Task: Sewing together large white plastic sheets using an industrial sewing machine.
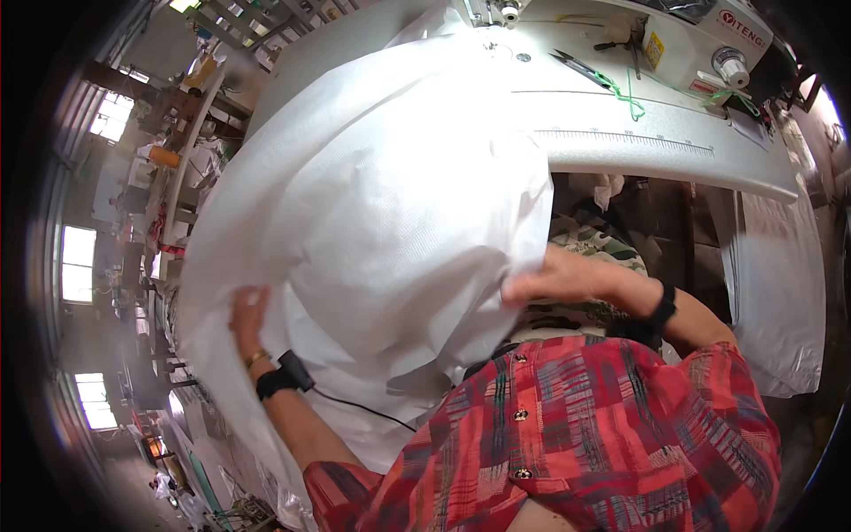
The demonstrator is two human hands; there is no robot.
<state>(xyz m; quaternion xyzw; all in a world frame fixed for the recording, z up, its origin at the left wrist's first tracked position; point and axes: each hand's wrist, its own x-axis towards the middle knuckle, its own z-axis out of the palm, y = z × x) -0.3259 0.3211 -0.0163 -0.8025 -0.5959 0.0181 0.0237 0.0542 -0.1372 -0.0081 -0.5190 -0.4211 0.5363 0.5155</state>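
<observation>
A large white woven plastic sheet (pixel 381 195) spreads across the sewing table and hangs down toward my lap, creased and bulging. My right hand (pixel 558 277) is closed at its right edge, thumb on the near side and the other fingers partly hidden. On the left part of the sheet is my left hand (pixel 249 312), its bent fingers smeared by motion, so their grip is unclear. The sheet's far end runs up to the brightly lit needle area of a sewing machine (pixel 510 12).
Thread snips (pixel 581 69) with a green cord and a small screwdriver (pixel 612 44) lie on the machine bed. A ruler strip (pixel 625 139) runs along its front edge. White plastic sheets (pixel 776 293) hang at the right. A black cable (pixel 368 404) trails from my left wrist.
</observation>
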